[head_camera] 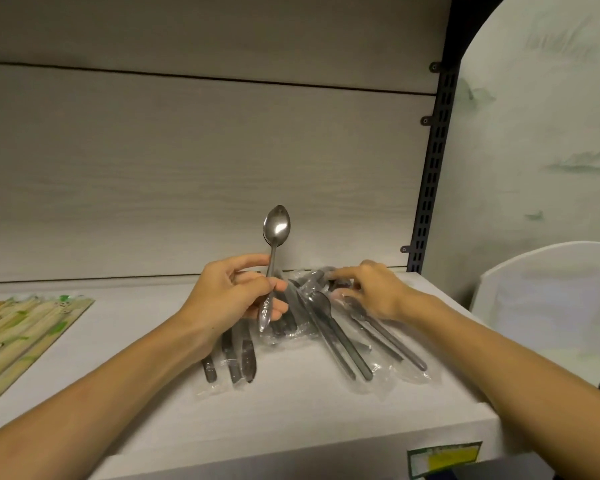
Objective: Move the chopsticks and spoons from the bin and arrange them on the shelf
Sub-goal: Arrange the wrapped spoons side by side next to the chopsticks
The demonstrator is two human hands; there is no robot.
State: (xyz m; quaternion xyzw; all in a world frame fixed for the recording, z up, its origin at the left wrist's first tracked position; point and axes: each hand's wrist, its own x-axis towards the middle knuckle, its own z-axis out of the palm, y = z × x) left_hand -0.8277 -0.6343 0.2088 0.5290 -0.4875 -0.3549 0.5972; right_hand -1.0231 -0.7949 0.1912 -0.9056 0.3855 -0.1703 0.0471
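Observation:
My left hand (232,296) pinches the handle of a bare metal spoon (276,226), holding it upright with the bowl up, above the white shelf (291,410). Below and to the right lies a loose heap of plastic-wrapped spoons (340,337), handles toward me. My right hand (371,289) rests on the back of that heap, fingers bent onto the wrapping. More wrapped utensils (236,358) lie under my left wrist. Packs of chopsticks (18,334) in green and cream wrappers lie flat at the shelf's left.
A white bin (548,299) stands to the right, beyond the shelf's end. A black slotted upright (430,174) runs up the right side of the pale back panel. A green and yellow price label (444,459) sits on the shelf's front edge.

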